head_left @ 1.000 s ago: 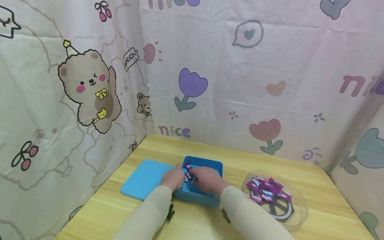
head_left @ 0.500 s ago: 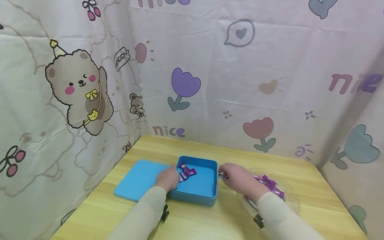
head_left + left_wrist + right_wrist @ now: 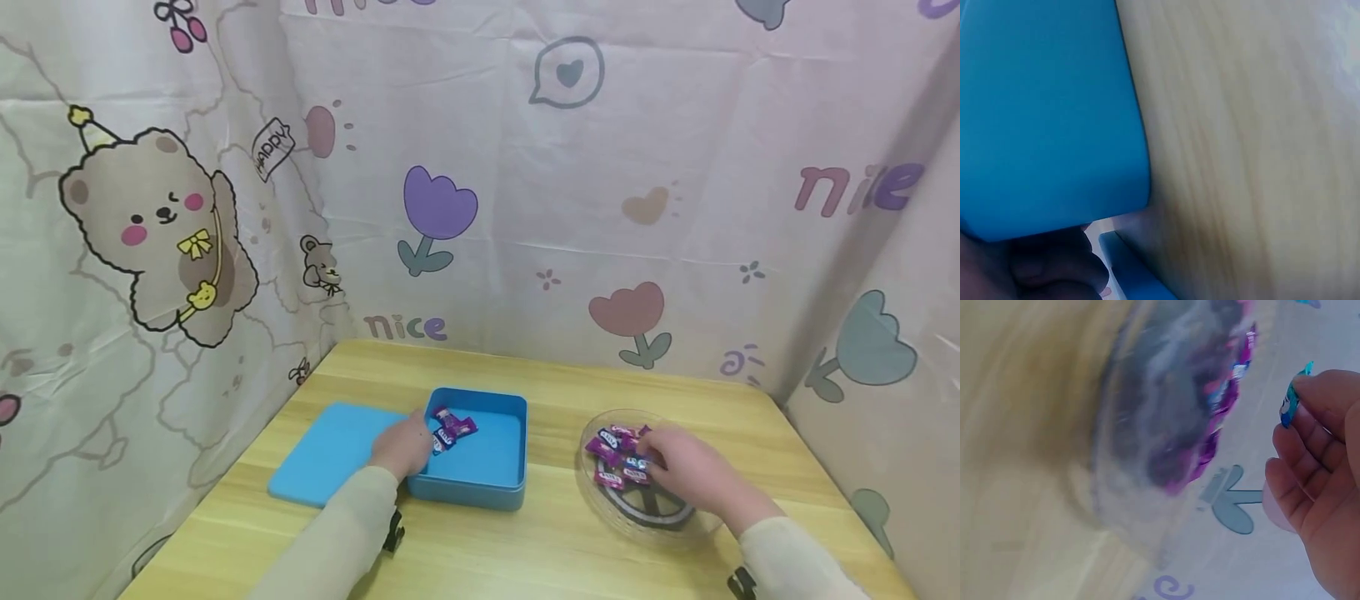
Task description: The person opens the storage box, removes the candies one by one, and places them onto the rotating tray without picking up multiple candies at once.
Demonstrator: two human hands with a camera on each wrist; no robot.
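Observation:
In the head view my left hand (image 3: 402, 444) grips the left wall of an open blue box (image 3: 468, 493); the left wrist view has its curled fingers (image 3: 1063, 265) against the box's end. Several purple-wrapped candies (image 3: 453, 427) lie inside at the left. My right hand (image 3: 697, 471) is over a round clear plastic dish (image 3: 587, 492) holding several purple-wrapped candies (image 3: 606, 450). Between thumb and index finger it pinches a small teal-and-blue wrapped candy (image 3: 1290, 403), seen in the right wrist view above the dish.
A flat light-blue lid (image 3: 326, 458) lies left of the box on the wooden table (image 3: 525, 550). A dark wheel-like pattern with a pale ring shows in the dish. Printed curtains (image 3: 525, 208) stand along the back and both sides.
My right hand has left the box and moved right to the dish, carrying the teal-and-blue candy. The left hand stays on the box wall. The head view has shifted rightward.

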